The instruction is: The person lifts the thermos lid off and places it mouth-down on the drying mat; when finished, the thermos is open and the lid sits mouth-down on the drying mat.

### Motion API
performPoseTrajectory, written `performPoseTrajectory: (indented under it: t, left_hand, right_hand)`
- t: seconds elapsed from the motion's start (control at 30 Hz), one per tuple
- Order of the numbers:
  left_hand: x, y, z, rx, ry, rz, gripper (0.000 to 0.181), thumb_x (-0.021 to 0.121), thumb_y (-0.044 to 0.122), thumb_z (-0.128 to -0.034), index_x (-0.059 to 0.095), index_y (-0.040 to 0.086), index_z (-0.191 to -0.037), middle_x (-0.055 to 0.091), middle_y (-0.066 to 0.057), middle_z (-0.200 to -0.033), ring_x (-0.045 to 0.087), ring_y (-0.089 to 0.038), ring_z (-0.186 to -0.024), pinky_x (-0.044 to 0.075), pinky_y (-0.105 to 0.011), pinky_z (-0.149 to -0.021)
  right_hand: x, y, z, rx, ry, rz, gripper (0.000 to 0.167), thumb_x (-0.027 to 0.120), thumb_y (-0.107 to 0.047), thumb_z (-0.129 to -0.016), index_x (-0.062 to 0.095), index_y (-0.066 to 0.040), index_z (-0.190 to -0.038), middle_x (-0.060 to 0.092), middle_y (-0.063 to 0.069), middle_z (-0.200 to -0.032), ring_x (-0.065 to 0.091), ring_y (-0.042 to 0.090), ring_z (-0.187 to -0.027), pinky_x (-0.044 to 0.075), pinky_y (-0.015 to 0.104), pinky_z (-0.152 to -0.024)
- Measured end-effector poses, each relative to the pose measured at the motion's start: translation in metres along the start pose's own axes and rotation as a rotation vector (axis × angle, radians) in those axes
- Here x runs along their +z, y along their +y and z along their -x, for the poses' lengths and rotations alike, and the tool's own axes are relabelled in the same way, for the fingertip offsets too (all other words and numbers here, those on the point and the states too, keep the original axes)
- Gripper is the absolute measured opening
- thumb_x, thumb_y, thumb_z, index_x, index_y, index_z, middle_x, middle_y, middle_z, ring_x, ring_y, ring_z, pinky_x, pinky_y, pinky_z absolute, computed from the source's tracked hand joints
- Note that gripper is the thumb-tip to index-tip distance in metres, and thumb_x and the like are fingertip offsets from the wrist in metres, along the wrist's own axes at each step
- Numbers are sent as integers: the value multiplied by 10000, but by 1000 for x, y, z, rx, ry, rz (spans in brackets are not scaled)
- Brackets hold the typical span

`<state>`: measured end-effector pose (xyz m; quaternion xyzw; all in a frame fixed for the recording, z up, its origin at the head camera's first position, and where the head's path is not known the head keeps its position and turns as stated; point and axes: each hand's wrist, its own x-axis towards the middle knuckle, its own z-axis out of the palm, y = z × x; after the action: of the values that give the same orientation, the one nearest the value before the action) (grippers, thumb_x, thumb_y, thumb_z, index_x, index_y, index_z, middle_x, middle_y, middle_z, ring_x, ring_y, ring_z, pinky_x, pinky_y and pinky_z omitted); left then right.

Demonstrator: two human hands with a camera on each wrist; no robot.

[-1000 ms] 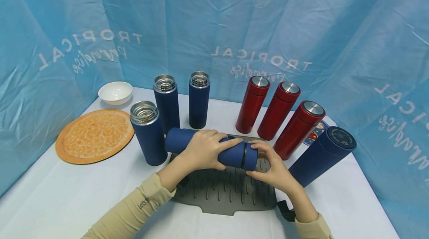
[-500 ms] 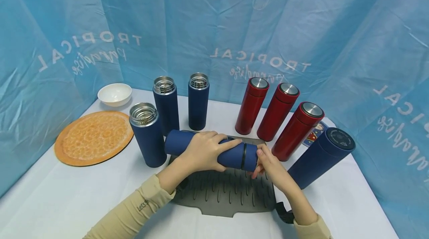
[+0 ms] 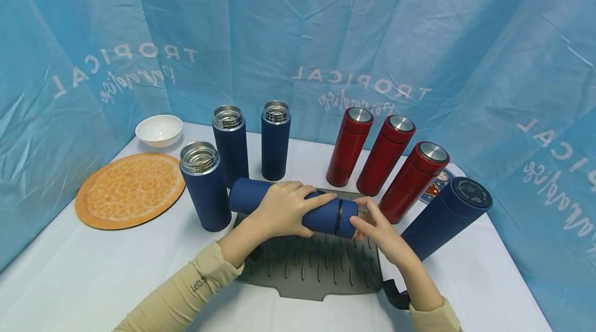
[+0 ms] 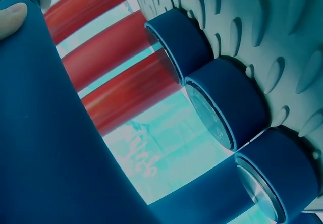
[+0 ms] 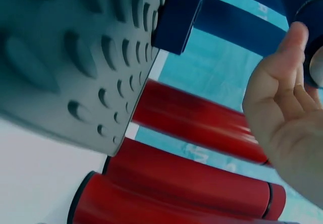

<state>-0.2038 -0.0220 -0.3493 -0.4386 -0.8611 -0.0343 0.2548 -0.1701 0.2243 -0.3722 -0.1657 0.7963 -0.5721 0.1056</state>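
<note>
A blue bottle is held lengthwise above the ridged grey mat. Around its body grips my left hand, fingers over the top. At the bottle's right end my right hand pinches the blue cap, which a dark ring sets off from the body. In the right wrist view the thumb of my right hand lies against the cap's side, near a silvery round face. The left wrist view shows several blue caps on the mat, below the bottle.
Three uncapped blue bottles stand left and behind the mat. Three red bottles and a capped blue bottle are on the right. A white bowl and round orange mat lie far left.
My right hand has shifted its fingers around the cap, coming off and regripping it. My left hand and the bottle have stayed nearly still.
</note>
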Motion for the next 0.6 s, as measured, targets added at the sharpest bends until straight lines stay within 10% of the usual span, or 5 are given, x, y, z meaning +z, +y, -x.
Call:
performPoseTrajectory:
  t: [0.37, 0.6]
  left_hand:
    - [0, -4, 0, -20, 0, 25, 808, 752, 592, -608, 515, 281, -1316, 660, -11, -1038, 634, -192, -885, 522, -355, -772]
    - [1, -3, 1, -13, -7, 2, 806, 751, 593, -608, 517, 281, -1313, 663, -24, -1035, 639, -198, -872, 525, -357, -760]
  right_hand:
    - [-1, 0, 2, -284, 82, 279, 905, 794, -79, -668, 252, -167, -1388, 380, 94, -1316, 401, 262, -1148, 466, 479, -844]
    - [0, -6, 1, -42, 126, 209, 504, 497, -352, -925, 308, -165, -1353, 532, 177, -1160, 543, 336, -1005, 484, 444, -780]
